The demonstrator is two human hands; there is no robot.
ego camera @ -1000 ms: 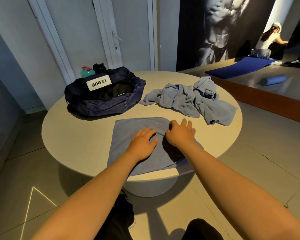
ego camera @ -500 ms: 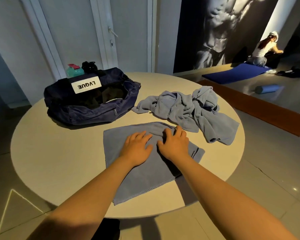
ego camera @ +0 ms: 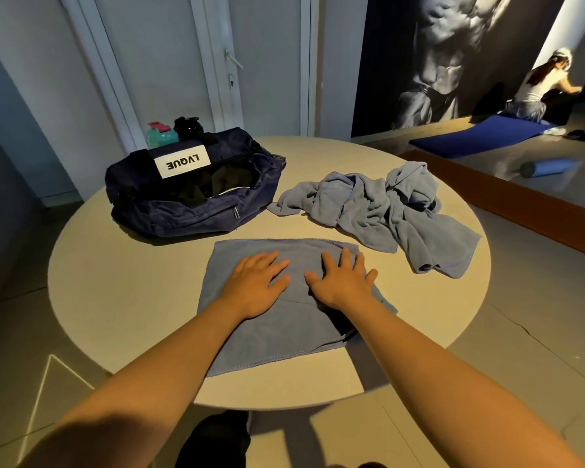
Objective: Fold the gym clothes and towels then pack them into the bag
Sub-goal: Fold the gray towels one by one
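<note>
Towel [ego camera: 284,339], blue-grey, soft nap, stitched hem, lies flat as a rough rectangle on the near middle of the round pale surface [ego camera: 125,292]. Its near hem runs just inside the near rim of the surface. A faint crease crosses the towel between the two wrists, and its near right corner is rumpled with dark shadow under it.

Left hand [ego camera: 255,285] rests palm down on the towel's centre, fingers [ego camera: 271,260] straight and slightly spread. Right hand [ego camera: 343,282] is just beside it, also palm down, fingers [ego camera: 345,260] straight and fanned, tips near the far hem. Thumbs are close but apart. Neither hand pinches cloth.

Crumpled pile [ego camera: 368,211] of the same blue-grey cloth sits far right, twisted and lumpy, one end reaching close to the right rim and close to the towel's far right corner; can't tell how many pieces.

Bag [ego camera: 196,217], navy, soft fabric, sagging, top unzipped and dark inside, white label on top, sits far left, apart from the towel. Teal bottle [ego camera: 161,135] and a black item [ego camera: 188,125] stand behind it.

Bare surface shows left of the towel and along the near rim. Glossy tiled floor [ego camera: 537,349] around; blue mat [ego camera: 477,136] and blue roller [ego camera: 547,167] far right.
</note>
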